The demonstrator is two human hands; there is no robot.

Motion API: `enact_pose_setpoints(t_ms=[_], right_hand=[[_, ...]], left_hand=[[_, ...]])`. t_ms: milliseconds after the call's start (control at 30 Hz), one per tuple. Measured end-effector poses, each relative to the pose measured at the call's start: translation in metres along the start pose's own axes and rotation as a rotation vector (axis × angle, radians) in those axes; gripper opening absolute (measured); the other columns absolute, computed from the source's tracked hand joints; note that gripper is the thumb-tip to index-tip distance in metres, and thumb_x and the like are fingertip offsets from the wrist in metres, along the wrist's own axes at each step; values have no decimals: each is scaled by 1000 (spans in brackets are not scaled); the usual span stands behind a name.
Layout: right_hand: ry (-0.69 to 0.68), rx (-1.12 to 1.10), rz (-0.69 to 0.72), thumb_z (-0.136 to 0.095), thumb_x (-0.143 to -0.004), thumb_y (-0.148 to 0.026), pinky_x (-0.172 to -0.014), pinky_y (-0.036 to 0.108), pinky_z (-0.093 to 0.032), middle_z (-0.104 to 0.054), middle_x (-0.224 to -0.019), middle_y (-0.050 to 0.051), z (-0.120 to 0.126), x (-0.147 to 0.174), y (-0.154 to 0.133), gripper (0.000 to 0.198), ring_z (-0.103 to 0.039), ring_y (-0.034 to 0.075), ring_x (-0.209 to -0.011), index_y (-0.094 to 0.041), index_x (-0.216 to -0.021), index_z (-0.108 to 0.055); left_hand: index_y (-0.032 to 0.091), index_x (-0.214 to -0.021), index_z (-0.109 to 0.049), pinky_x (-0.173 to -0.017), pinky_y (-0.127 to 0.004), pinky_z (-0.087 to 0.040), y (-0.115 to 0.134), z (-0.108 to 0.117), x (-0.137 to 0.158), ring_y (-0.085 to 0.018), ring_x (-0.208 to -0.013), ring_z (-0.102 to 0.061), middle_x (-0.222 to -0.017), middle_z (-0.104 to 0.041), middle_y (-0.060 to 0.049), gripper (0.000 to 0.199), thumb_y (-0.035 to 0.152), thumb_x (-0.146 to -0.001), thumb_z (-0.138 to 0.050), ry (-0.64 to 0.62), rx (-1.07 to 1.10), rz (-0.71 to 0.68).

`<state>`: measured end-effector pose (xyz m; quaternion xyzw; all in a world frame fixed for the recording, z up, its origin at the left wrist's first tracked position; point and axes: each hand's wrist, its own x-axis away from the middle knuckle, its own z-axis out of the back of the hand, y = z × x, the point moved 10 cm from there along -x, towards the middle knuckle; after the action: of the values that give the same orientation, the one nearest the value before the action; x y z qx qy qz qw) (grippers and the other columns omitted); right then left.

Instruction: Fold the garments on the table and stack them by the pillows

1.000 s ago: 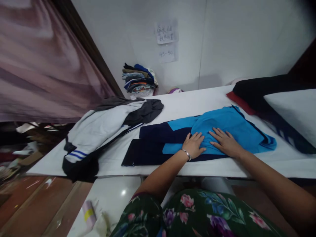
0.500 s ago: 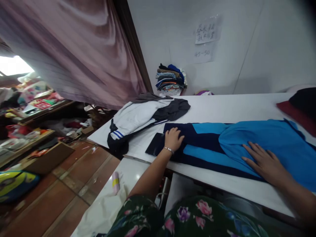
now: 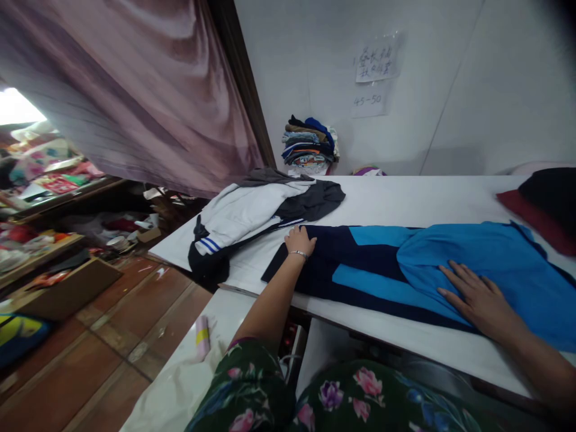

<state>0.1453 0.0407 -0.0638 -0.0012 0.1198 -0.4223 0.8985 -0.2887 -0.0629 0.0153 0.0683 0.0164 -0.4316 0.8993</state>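
Observation:
A garment in bright blue and navy (image 3: 468,240) is spread lengthwise along the white table, its navy end to the left. My right hand (image 3: 479,294) rests flat on the bright blue part, fingers spread. At the navy end, my left hand (image 3: 300,242) lies palm down with the thumb apart from the fingers. Just beside it and partly under the wrist is a dark flat rectangular piece (image 3: 275,263); its exact kind I cannot tell. To the left lies a rumpled white and dark grey garment (image 3: 252,210) with blue-striped cuffs.
Folded clothes (image 3: 309,144) are stacked by the wall. Black and dark red cloth (image 3: 551,207) lies at the far right. A mauve curtain (image 3: 180,90) hangs at left. A pink roll (image 3: 202,339) and pale cloth (image 3: 173,390) are on the lower surface in front.
My left hand has slid left across the navy end to beside the dark rectangular piece, covering more of it. My right hand stays on the bright blue part. The view has shifted slightly.

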Motion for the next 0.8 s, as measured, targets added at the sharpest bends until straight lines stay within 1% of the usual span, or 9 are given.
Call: enact_pose_setpoints(t_ms=[67, 133, 233, 333, 433, 500, 633, 700, 800], right_hand=[[-29, -26, -16, -24, -86, -65, -110, 55, -25, -30, -152, 7, 3, -2, -1, 71, -23, 28, -140, -26, -144, -38], [-55, -68, -42, -26, -86, -65, -110, 55, -25, -33, -150, 8, 10, -7, -2, 70, -25, 28, -139, -26, -142, -41], [4, -103, -47, -30, -87, -65, -111, 56, -22, -34, -150, 7, 32, -20, -8, 65, -25, 28, -140, -28, -137, -46], [78, -90, -13, -32, -89, -61, -112, 54, -20, -27, -153, 7, 50, -39, -22, 61, -18, 27, -142, -28, -140, -42], [-43, -68, 0, -33, -91, -57, -111, 54, -22, -27, -153, 8, 34, -54, -37, 60, -20, 28, -141, -27, -143, -38], [-130, -50, -1, -34, -91, -56, -110, 56, -21, -29, -152, 10, 17, -58, -44, 61, -23, 29, -140, -26, -143, -39], [-168, -145, 25, -37, -89, -60, -110, 58, -20, -30, -151, 11, 12, -57, -47, 65, -24, 31, -140, -24, -142, -41], [-135, -264, 44, -36, -89, -59, -110, 52, -26, -40, -146, 9, 25, -60, -39, 61, -32, 29, -137, -23, -137, -49], [31, -318, 8, -34, -91, -53, -109, 43, -32, -51, -138, 6, 60, -75, -4, 52, -39, 25, -133, -23, -127, -58]], left_hand=[[18, -131, -47, -105, -47, -30, 21, 13, 2, -31, -134, -33, -148, -35, -16, 54, 46, -85, -53, 92, -22, -92], [19, -133, -46, -108, -47, -25, 49, 16, 6, -29, -137, -29, -150, -32, -14, 55, 48, -87, -50, 88, 20, -210], [19, -132, -49, -109, -44, -26, 105, 15, 18, -27, -135, -33, -148, -37, -12, 54, 52, -88, -47, 34, 139, -415], [20, -129, -52, -107, -39, -32, 166, 6, 36, -24, -128, -43, -140, -48, -9, 52, 52, -90, -44, -61, 293, -577], [18, -130, -52, -101, -33, -39, 218, -8, 49, -22, -120, -52, -133, -56, -8, 54, 53, -91, -39, -192, 448, -622], [17, -132, -50, -101, -32, -40, 244, -17, 54, -22, -120, -51, -133, -56, -9, 54, 51, -92, -37, -238, 489, -625], [22, -133, -48, -102, -39, -37, 280, -34, 66, -24, -126, -45, -142, -46, -7, 44, 41, -95, -36, -190, 392, -715], [24, -125, -53, -100, -43, -37, 288, -44, 74, -25, -122, -47, -138, -50, -6, 37, 36, -95, -35, -148, 307, -781], [23, -117, -57, -97, -42, -37, 289, -52, 79, -24, -117, -49, -129, -57, -5, 34, 34, -95, -34, -80, 252, -815]])
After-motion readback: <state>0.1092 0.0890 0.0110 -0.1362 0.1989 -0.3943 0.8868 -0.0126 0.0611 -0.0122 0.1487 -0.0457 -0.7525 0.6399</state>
